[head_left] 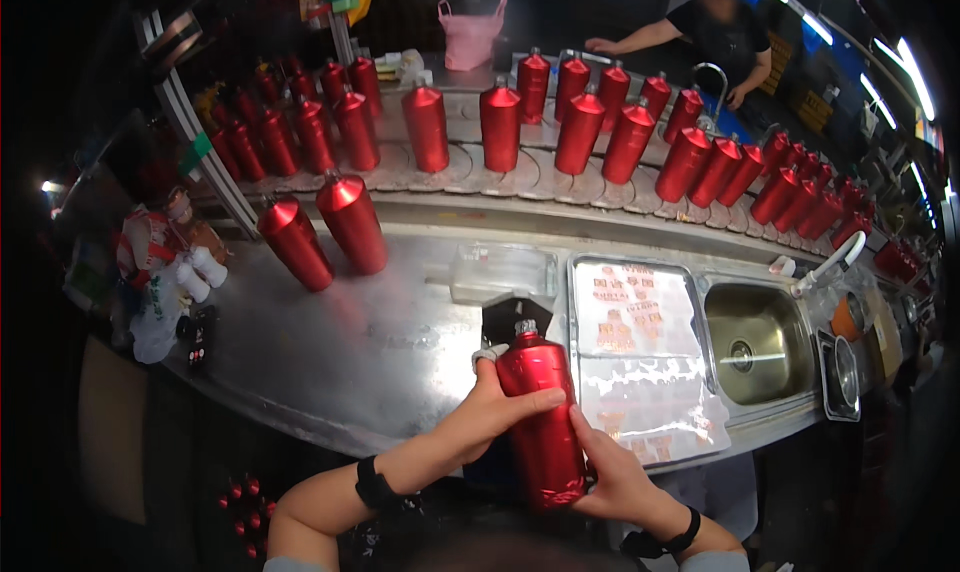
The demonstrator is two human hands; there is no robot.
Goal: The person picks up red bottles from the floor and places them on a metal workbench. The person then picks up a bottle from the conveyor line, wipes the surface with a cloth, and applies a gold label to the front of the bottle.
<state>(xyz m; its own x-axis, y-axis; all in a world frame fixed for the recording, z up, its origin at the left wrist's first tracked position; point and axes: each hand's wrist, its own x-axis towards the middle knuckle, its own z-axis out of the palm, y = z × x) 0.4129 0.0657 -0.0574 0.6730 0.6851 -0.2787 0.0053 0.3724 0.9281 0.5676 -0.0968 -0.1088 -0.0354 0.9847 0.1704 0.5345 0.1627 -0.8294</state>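
Observation:
A shiny red metallic bottle with a narrow clear neck is held tilted over the front edge of the steel counter. My left hand grips its upper side, thumb laid across the front, with a bit of whitish cloth by the fingertips. Lower down, my right hand holds the bottle near its base, which looks crinkled. Behind the neck is a black open-topped holder. To the right lies a tray of printed label sheets. Two more red bottles stand at the left of the counter.
A curved conveyor carries several red bottles behind the counter. A sink with a faucet is at right. A clear plastic box sits mid-counter; white small bottles stand left. Across the conveyor is a person.

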